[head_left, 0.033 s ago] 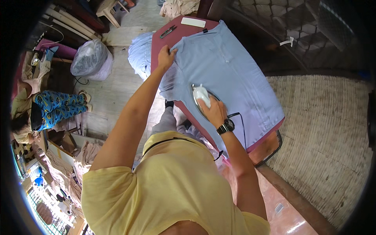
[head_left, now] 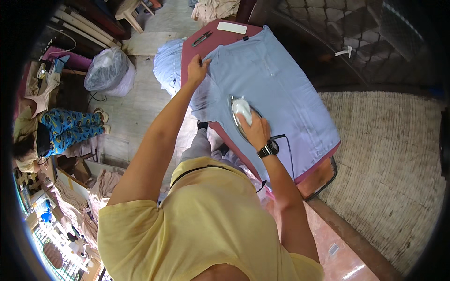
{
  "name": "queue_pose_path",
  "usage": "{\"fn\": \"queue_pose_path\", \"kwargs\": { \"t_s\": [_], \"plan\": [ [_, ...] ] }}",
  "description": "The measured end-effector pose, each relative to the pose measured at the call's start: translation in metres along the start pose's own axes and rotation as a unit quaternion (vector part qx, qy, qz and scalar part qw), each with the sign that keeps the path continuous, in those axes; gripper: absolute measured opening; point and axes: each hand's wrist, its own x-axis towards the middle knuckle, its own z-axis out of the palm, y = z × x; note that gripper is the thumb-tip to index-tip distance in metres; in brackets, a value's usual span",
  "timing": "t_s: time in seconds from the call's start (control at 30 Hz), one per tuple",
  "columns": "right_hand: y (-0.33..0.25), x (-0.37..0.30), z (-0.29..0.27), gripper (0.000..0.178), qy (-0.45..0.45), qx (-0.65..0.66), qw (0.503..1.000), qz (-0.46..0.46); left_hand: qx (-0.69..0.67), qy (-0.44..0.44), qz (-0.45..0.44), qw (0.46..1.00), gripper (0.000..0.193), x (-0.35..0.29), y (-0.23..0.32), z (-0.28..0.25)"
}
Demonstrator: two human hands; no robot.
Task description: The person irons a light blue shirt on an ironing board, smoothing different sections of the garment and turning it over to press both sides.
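Pressing appears underway: the right grip (head_left: pixel 256 132) clasps the white iron (head_left: pixel 242 108) atop the blue garment (head_left: pixel 286 89) beneath it, the left grip (head_left: pixel 197 70) pinches the garment's edge farther forward-left, and the next stroke likely calls for taut cloth

From where I stand I count one left hand (head_left: pixel 198 70) and one right hand (head_left: pixel 257 133), one watch (head_left: pixel 269 148), one iron (head_left: pixel 241 107) and one cord (head_left: pixel 289 152). There's one ironing board (head_left: pixel 193 52), one blue shirt (head_left: pixel 287 93) on it, one pair of snips (head_left: pixel 201 39), one white bar (head_left: pixel 232 28). Farther off, one chair (head_left: pixel 125 11) and one other person (head_left: pixel 70 130).
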Motion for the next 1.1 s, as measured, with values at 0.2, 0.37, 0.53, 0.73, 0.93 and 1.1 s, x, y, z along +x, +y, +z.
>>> {"fn": "queue_pose_path", "kwargs": {
  "t_s": [0.2, 0.37, 0.53, 0.73, 0.93, 1.1],
  "plan": [
    [-0.023, 0.068, 0.02, 0.057, 0.029, -0.016, 0.999, -0.011, 0.024, -0.062, 0.078, 0.995, 0.027, 0.015, -0.014, -0.01],
    [-0.038, 0.106, 0.016, 0.059, 0.014, -0.042, 0.999, 0.002, -0.001, -0.124, 0.127, 0.984, 0.038, 0.041, 0.0, 0.0],
    [-0.047, 0.131, 0.02, 0.064, 0.049, -0.003, 0.997, 0.06, -0.131, -0.196, 0.206, 0.95, 0.039, 0.07, 0.004, 0.011],
    [-0.047, 0.134, 0.012, 0.067, 0.043, -0.023, 0.995, 0.087, 0.003, -0.193, 0.153, 0.969, 0.043, 0.068, 0.018, 0.01],
    [-0.033, 0.126, 0.022, 0.061, 0.057, 0.017, 0.994, 0.094, 0.092, -0.065, 0.376, 0.92, 0.022, 0.075, 0.054, 0.04],
    [-0.037, 0.108, 0.023, 0.06, 0.071, 0.015, 0.993, 0.098, 0.066, -0.248, 0.247, 0.935, 0.016, 0.083, 0.06, 0.085]
  ]
}}
